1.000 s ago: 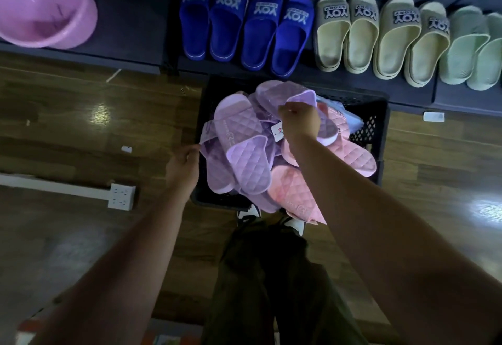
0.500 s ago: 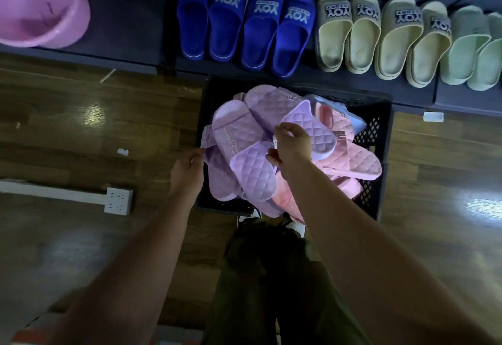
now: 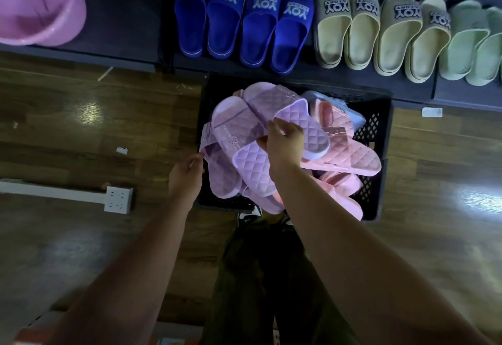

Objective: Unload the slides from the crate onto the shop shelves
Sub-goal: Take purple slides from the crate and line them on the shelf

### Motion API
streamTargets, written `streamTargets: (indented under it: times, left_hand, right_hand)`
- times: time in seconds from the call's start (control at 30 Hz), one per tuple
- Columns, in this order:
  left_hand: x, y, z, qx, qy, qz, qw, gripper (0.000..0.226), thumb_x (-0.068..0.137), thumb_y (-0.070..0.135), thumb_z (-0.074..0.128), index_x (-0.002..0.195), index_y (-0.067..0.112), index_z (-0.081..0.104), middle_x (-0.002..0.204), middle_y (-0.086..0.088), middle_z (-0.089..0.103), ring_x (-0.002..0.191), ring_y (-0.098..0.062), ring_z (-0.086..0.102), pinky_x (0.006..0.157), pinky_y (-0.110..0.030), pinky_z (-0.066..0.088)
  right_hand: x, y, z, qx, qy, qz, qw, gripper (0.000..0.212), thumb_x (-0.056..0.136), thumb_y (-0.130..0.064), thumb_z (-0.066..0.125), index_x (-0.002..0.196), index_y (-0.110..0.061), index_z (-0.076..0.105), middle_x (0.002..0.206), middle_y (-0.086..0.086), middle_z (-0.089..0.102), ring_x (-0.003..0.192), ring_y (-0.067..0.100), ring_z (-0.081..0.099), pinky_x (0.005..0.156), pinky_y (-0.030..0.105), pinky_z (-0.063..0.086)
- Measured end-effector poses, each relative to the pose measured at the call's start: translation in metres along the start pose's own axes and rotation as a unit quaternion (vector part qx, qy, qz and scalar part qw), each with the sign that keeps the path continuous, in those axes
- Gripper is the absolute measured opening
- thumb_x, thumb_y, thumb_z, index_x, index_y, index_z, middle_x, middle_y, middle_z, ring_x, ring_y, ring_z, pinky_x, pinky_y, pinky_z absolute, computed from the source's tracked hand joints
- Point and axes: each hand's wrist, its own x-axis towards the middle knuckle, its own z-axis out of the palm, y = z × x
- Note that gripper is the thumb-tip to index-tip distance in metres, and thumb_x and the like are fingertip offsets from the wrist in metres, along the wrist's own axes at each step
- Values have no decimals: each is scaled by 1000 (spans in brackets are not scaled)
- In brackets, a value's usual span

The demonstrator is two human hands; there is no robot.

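Note:
A black plastic crate (image 3: 376, 138) stands on the floor in front of the low dark shelf (image 3: 130, 18). It is heaped with quilted slides: lilac slides (image 3: 239, 138) on the left, pink slides (image 3: 350, 160) on the right. My right hand (image 3: 285, 143) lies on top of the heap, fingers closed around the lilac slides at their middle. At the crate's left rim my left hand (image 3: 187, 173) pinches the edge of a lilac slide's strap. Whatever lies under the heap is hidden.
On the shelf stand two pairs of blue slides (image 3: 241, 18), two pairs of beige slides (image 3: 380, 32) and pale green slides (image 3: 478, 46). A pink basin (image 3: 38, 5) sits at the far left. A white power strip (image 3: 116, 199) lies on the wooden floor to the left.
My right hand has come back from the far end of the lilac slides to their middle. The top lilac slides have shifted and turned. My left hand has stayed at the crate's left rim.

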Motion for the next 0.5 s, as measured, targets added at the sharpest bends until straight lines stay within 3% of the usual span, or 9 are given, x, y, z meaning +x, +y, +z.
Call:
streamTargets:
  times: [0.07,0.13,0.23,0.33,0.5]
  left_hand:
    - [-1,-1,0,3,-5,-2,1000,29,95,39,39,111,34,63,100,9,65,91,-20,66,87,-51,55]
    - [-1,-2,0,1,-2,-6,1000,28,95,40,40,112,34,63,100,10,64,92,-19,66,87,-51,55]
    - [0,-1,0,-9,0,-10,1000,27,95,38,42,111,34,63,99,10,64,94,-18,65,89,-49,54]
    - [-1,2,1,-17,7,-6,1000,27,97,35,42,114,29,63,101,11,63,98,-15,65,91,-44,53]
    - [-8,13,-2,-30,16,-1,999,23,98,33,43,112,30,62,105,9,63,98,-12,65,91,-40,53]
  right_hand:
    - [-4,0,-1,54,-38,31,997,33,92,-17,55,125,-12,56,130,14,53,102,27,63,71,28,59]
    - [-6,0,-3,99,-69,49,991,37,94,-13,52,131,-18,50,130,13,54,97,23,60,76,29,58]
    - [-3,-2,-5,121,-94,2,988,34,92,-8,50,123,-22,47,131,8,53,89,21,54,76,31,56]
    - [-1,-6,-4,96,-73,2,993,27,91,-11,55,116,-19,59,126,10,59,89,21,56,79,33,56]
    - [-8,-13,-8,92,-37,7,995,22,87,-15,63,108,-19,68,111,4,68,81,11,61,69,26,52]
